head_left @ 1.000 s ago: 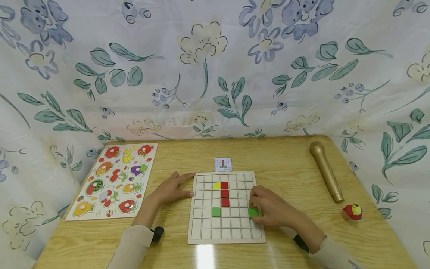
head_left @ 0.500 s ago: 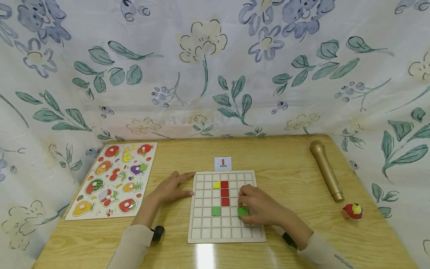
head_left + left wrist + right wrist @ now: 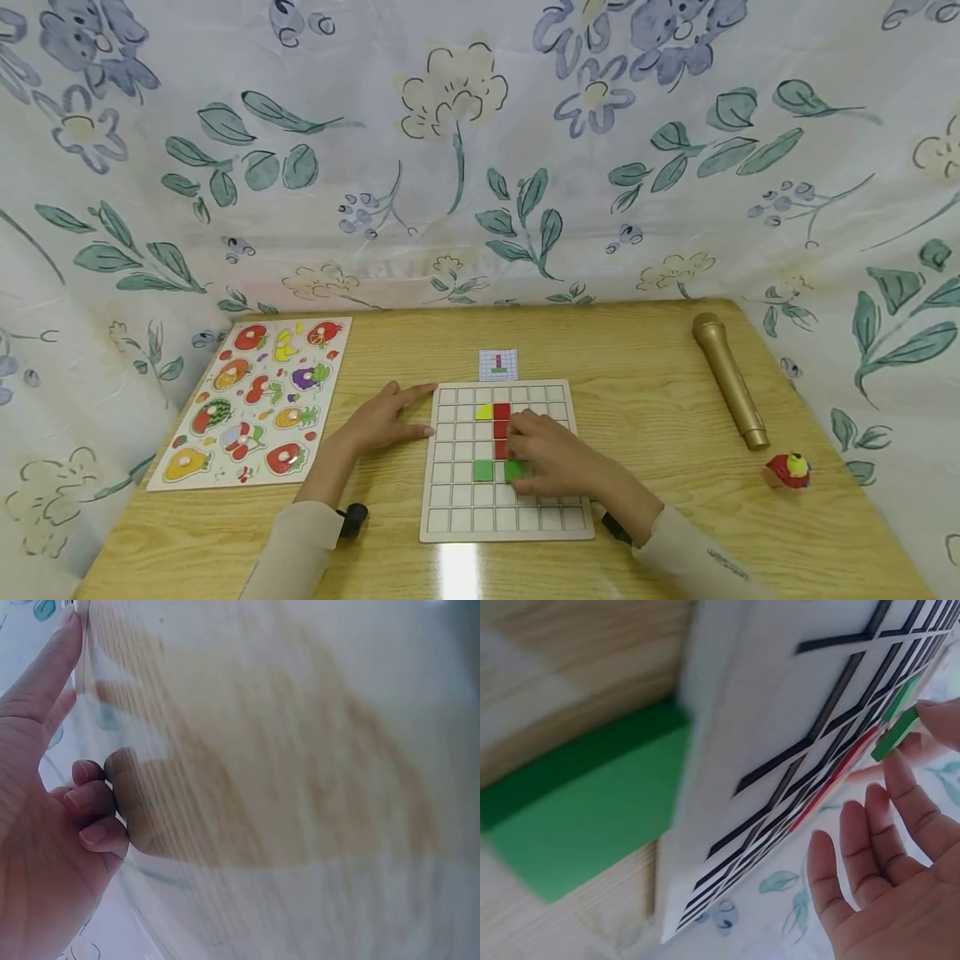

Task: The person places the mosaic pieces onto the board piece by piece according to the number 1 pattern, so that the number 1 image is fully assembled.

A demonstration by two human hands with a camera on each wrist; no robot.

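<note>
A white grid board (image 3: 459,523) lies on the table. My right hand (image 3: 551,458) pinches a green square tile (image 3: 896,736) between thumb and index finger, just above the board and below the red column. To its left, another green tile (image 3: 483,471) sits in a cell. Several red tiles (image 3: 501,411) form a column, partly covered by my fingers. Beside the top one is a yellow tile (image 3: 484,412) with a curved side. My left hand (image 3: 378,425) touches the board's left edge with straight index finger and thumb; its other fingers (image 3: 97,799) curl against the tabletop.
A small printed grid card (image 3: 498,365) lies behind the board. One more green piece (image 3: 592,802) rests beside the board, under my right wrist. A fruit puzzle board (image 3: 258,400) lies left; a gold microphone (image 3: 730,379) and small red-and-yellow toy (image 3: 789,471) lie right.
My right hand has moved left across the board with the green tile, from the right-hand columns to near the red column. The left hand has stayed at the board's edge.
</note>
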